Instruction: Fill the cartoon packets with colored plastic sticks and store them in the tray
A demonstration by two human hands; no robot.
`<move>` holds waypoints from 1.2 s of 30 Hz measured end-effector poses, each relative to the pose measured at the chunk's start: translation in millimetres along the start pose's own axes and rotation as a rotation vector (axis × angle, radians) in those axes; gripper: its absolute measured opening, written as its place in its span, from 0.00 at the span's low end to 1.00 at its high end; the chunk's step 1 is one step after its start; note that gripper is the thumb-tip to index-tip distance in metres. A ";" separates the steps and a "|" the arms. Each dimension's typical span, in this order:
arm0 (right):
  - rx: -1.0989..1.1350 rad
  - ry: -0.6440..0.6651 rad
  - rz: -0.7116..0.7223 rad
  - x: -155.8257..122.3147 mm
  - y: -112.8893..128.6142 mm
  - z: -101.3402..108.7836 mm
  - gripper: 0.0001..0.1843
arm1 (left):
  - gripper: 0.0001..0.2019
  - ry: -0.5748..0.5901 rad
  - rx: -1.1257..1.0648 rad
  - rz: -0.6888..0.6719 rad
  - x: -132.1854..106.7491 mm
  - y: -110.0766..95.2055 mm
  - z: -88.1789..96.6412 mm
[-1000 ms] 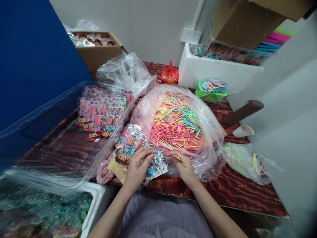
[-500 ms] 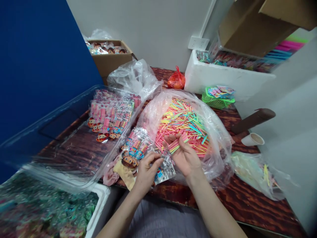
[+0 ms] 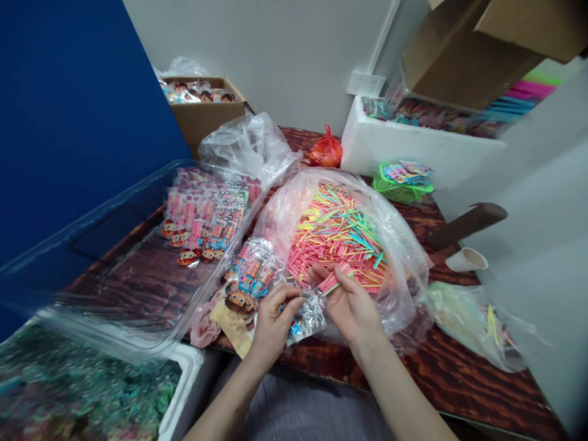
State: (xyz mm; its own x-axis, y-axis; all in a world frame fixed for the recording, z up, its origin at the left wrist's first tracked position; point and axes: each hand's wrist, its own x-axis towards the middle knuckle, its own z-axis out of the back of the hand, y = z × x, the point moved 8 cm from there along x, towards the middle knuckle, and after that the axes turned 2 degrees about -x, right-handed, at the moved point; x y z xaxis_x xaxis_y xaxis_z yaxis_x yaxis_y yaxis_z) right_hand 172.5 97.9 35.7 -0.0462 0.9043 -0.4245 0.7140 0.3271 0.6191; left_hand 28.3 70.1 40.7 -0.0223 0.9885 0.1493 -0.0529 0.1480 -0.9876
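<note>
My right hand, palm up, holds a small bundle of pink, yellow and green candy sticks between thumb and fingers. It is at the near edge of a large clear plastic bag, spread open around a heap of loose sticks. My left hand is closed in a pinch beside shiny clear packets; whatever its fingertips grip is hidden. Left of it lie filled packets with cartoon faces, partly overlapping.
A clear plastic tub on the left holds rows of filled packets. Behind stand a cardboard box, a red bag, a white foam box and a green basket. A paper cup is at right.
My right hand has shifted slightly down and right with the bundle, its fingers curling more around it. The left hand stays nearly in place, still pinched.
</note>
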 end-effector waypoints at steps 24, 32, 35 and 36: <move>-1.171 0.266 0.586 -49.4 11.1 -58.3 0.11 | 0.07 0.042 -0.352 0.224 -0.4 3.6 20.5; -1.219 0.346 0.623 -52.9 9.8 -73.0 0.08 | 0.06 0.024 -0.357 0.219 -0.3 -2.9 25.6; -1.270 0.334 0.643 -54.1 10.6 -73.1 0.07 | 0.07 -0.002 -0.347 0.229 0.6 -4.3 27.2; -1.297 0.348 0.642 -54.7 9.0 -73.3 0.07 | 0.08 -0.011 -0.342 0.231 0.5 -4.9 28.1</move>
State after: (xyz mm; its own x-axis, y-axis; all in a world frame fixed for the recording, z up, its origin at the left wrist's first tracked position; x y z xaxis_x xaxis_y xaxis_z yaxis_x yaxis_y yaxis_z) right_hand 130.2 71.5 112.9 -0.2662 0.9426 0.2017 -0.4194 -0.3016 0.8562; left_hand 0.5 69.0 47.0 -0.0058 0.9968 -0.0800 0.2901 -0.0749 -0.9541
